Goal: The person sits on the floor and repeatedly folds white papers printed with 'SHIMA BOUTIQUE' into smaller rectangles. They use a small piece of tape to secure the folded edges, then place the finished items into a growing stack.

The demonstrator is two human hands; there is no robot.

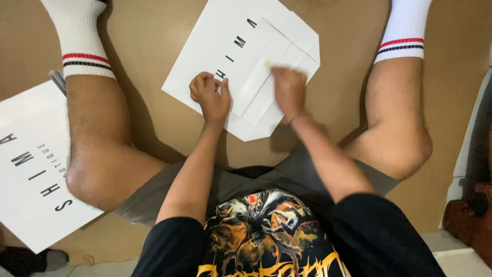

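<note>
- Head view: one white paper sheet with black lettering lies flat on the brown floor, between the person's spread legs. All places below are given relative to this sheet.
- Edges: the sheet's far edge runs out of the top of the frame; its near corner points toward the person's torso. Bare floor borders the sheet on the left and right, up to each leg.
- A smaller folded white paper lies on the sheet's right half, its folded flaps overlapping the sheet's right edge.
- Left hand: fingers curled into a loose fist, knuckles pressed down on the sheet's near-left portion, just left of the folded paper. Nothing is visibly gripped.
- Right hand: blurred, resting on the folded paper's middle; fingertips pinched on a small pale object, which cannot be identified.
- Count: two hands; one lettered sheet under the hands; one folded paper; a separate stack of lettered white sheets well to the left, beyond the left leg.
</note>
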